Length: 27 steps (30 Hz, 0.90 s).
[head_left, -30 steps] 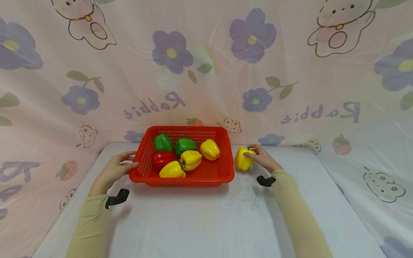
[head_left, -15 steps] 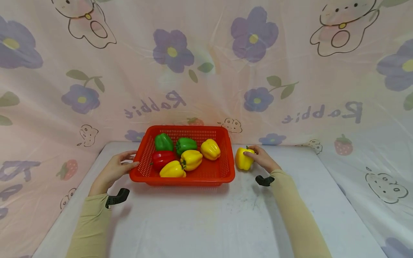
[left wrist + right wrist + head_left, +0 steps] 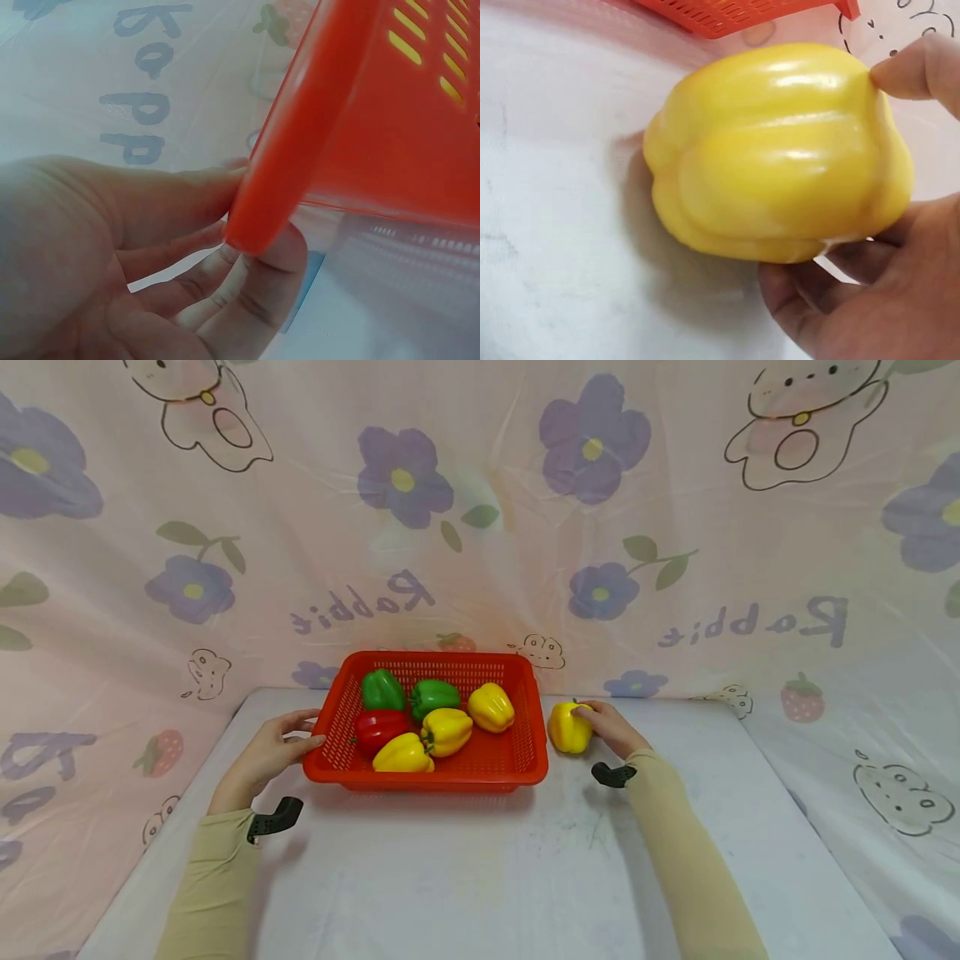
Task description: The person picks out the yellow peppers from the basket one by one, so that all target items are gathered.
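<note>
My left hand pinches the left rim of a red plastic basket, thumb on top and fingers beneath, as the left wrist view shows. Just right of the basket, my right hand holds a yellow bell pepper, apart from the basket wall. In the right wrist view the thumb lies on one side of this pepper and curled fingers on the other. Whether it touches the table is hard to tell.
Inside the basket lie two green peppers, one red pepper and three yellow peppers. The white table ends at a printed cloth backdrop right behind the basket.
The yellow pepper in my right hand has tipped slightly more upright, and the right hand has shifted a little with it. My left hand and the basket stay put.
</note>
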{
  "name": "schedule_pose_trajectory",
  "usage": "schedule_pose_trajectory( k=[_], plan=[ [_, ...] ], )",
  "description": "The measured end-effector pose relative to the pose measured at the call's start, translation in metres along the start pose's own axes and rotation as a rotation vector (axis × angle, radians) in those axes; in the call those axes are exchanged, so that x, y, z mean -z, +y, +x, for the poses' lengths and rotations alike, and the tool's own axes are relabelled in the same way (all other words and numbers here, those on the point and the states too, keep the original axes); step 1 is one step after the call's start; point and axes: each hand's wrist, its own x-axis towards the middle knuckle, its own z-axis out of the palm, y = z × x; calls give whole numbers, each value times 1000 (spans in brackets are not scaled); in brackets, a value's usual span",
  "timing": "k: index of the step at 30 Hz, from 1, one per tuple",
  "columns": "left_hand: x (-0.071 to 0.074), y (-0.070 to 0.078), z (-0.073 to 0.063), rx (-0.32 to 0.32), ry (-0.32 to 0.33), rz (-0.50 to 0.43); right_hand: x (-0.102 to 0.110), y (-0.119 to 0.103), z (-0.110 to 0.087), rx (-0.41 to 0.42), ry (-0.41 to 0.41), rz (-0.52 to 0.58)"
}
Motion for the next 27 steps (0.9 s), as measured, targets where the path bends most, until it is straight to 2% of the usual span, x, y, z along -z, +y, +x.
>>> schedule_pose_trajectory(
  k=[5,12,21,27],
  plan=[
    [0,0,0,-1,1,7,1,-1,0,-2,-22,28],
    [-1,1,0,-2,0,6,0,3,1,-23,26,18],
    [0,1,0,-12,-2,18,3,6,2,-22,22,19],
    [-1,0,2,-11,-1,11,5,7,2,-7,-10,105]
  ],
)
